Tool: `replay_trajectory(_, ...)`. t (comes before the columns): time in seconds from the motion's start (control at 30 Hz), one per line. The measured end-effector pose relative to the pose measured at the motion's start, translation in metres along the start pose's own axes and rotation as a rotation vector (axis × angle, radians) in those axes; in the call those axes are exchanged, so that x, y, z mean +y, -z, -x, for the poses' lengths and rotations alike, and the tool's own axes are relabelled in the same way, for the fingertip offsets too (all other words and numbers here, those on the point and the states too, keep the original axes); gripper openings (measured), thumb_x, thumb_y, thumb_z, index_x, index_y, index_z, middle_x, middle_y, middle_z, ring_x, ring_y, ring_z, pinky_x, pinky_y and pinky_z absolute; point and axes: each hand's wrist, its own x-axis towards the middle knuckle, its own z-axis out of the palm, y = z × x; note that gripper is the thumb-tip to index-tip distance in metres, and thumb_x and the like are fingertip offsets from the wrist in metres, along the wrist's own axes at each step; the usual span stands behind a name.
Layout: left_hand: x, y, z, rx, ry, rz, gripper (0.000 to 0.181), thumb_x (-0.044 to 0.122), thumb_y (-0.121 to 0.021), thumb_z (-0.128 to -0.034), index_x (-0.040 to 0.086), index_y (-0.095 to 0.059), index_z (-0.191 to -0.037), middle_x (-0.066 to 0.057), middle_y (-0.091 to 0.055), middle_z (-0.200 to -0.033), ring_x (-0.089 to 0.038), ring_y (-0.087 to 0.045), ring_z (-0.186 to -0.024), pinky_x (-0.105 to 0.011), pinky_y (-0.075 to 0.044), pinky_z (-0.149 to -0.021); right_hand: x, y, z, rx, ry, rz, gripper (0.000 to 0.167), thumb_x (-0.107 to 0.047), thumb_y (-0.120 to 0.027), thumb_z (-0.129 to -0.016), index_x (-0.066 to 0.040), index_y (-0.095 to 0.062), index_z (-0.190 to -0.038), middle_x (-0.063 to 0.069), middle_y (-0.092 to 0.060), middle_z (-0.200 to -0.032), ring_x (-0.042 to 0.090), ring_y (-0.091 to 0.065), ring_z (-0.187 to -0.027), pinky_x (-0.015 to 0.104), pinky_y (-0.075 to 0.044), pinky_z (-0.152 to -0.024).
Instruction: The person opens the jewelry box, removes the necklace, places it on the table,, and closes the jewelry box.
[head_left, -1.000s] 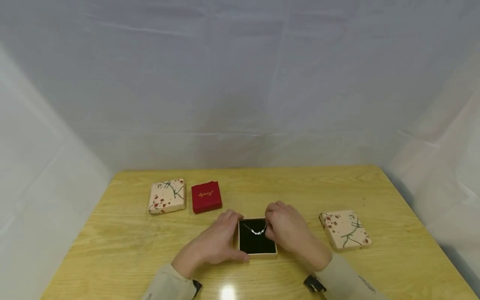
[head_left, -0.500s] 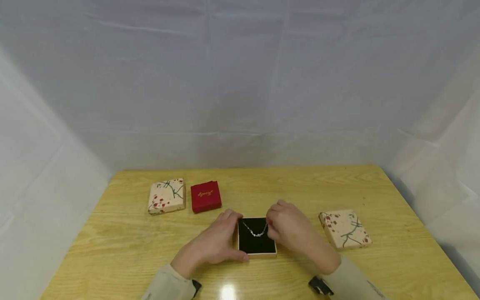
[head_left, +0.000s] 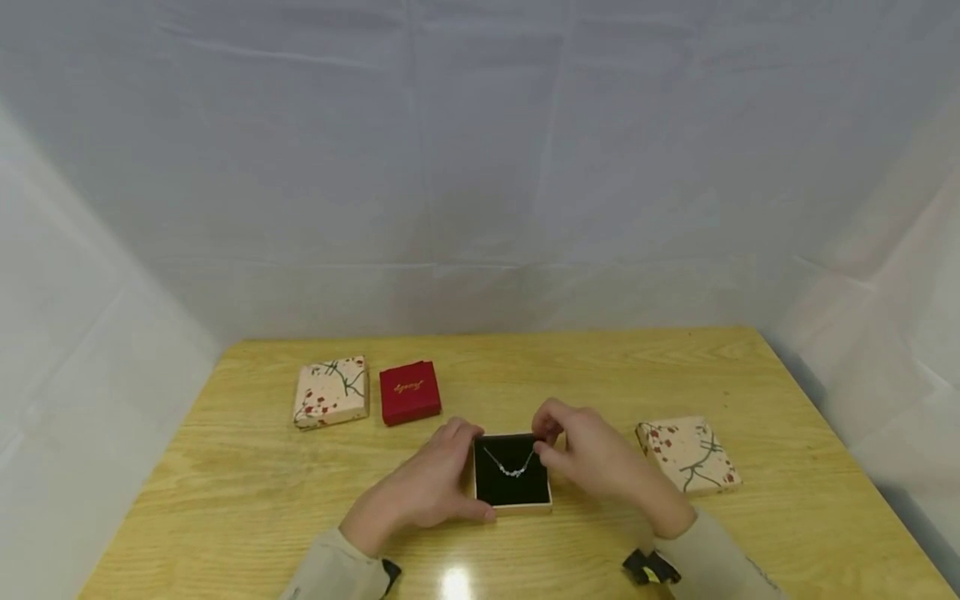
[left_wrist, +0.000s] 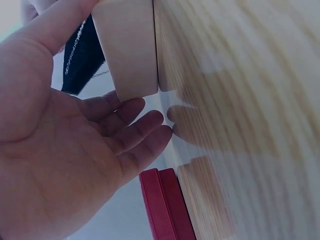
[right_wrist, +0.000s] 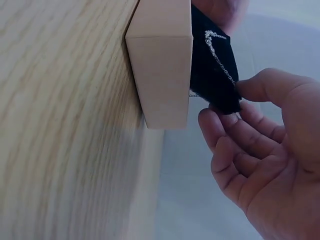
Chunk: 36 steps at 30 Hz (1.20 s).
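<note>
Head view: at lower centre, a silver necklace (head_left: 513,473) lies on a black pad (head_left: 512,493) jutting from a box (head_left: 517,508), between both hands.
Left hand (head_left: 427,485), half-open, spans the box's left side, thumb to fingers; right hand (head_left: 592,450) pinches the pad's upper-right corner.

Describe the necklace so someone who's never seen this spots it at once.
On the wooden table, find the open box between the person's left hand and right hand. Across its black pad runs the necklace, a thin silver chain in a U with sparkly pieces at the bend. Its neighbours are a red box and two blossom-patterned boxes or lids; it's the only chain.
</note>
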Motion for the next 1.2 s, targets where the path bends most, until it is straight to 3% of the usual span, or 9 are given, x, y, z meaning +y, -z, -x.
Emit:
replay_trajectory(0.17, -0.001, -0.001, 0.0, -0.004, -0.001, -0.006, 0.101, 0.044, -0.096, -0.0773, 0.0, -0.044, -0.152, -0.005, -0.05, -0.136, -0.023, -0.048, -0.126, -0.049, -0.044, -0.115, 0.0, 0.001, 0.0, -0.021, -0.014, -0.059, 0.025, -0.015, -0.074, -0.099, -0.009, -0.07, -0.124, -0.008, -0.069, -0.104, 0.009, -0.066, -0.093, 0.029, -0.058, -0.077)
replay_trajectory(0.43, -0.001, -0.001, -0.001, -0.003, -0.01, -0.005, 0.101, 0.043, -0.096, -0.0768, -0.001, -0.045, -0.153, -0.004, -0.051, -0.134, -0.021, -0.05, -0.123, -0.048, -0.045, -0.114, 0.004, 0.001, 0.001, -0.082, -0.036, -0.147, 0.017, -0.018, -0.072, -0.103, -0.016, -0.073, -0.12, -0.009, -0.072, -0.102, 0.011, -0.068, -0.088, 0.03, -0.058, -0.072)
replay_trajectory(0.6, -0.002, -0.001, -0.001, -0.003, -0.018, -0.001, 0.1, 0.042, -0.097, -0.0764, 0.0, -0.046, -0.152, -0.003, -0.051, -0.132, -0.02, -0.051, -0.122, -0.048, -0.046, -0.113, 0.003, 0.002, 0.0, -0.052, -0.023, -0.169, 0.015, -0.015, -0.07, -0.104, -0.016, -0.073, -0.118, -0.009, -0.072, -0.101, 0.011, -0.068, -0.09, 0.031, -0.059, -0.075)
replay_trajectory(0.87, 0.0, -0.001, -0.001, 0.018, -0.048, -0.014, 0.089, 0.042, -0.099, -0.0735, 0.002, -0.051, -0.138, -0.001, -0.05, -0.123, -0.019, -0.05, -0.113, -0.047, -0.049, -0.107, 0.001, 0.005, 0.0, 0.006, -0.039, -0.183, 0.02, -0.014, -0.069, -0.104, -0.016, -0.073, -0.123, -0.008, -0.072, -0.108, 0.013, -0.067, -0.099, 0.032, -0.06, -0.083)
replay_trajectory(1.2, -0.001, -0.001, 0.0, 0.027, -0.037, -0.001, 0.096, 0.042, -0.099, -0.0723, -0.003, -0.051, -0.142, -0.009, -0.053, -0.133, -0.024, -0.053, -0.124, -0.049, -0.046, -0.114, -0.002, 0.01, -0.001, 0.072, -0.035, -0.213, 0.022, -0.014, -0.068, -0.105, -0.014, -0.072, -0.126, -0.004, -0.073, -0.114, 0.016, -0.067, -0.101, 0.033, -0.06, -0.084)
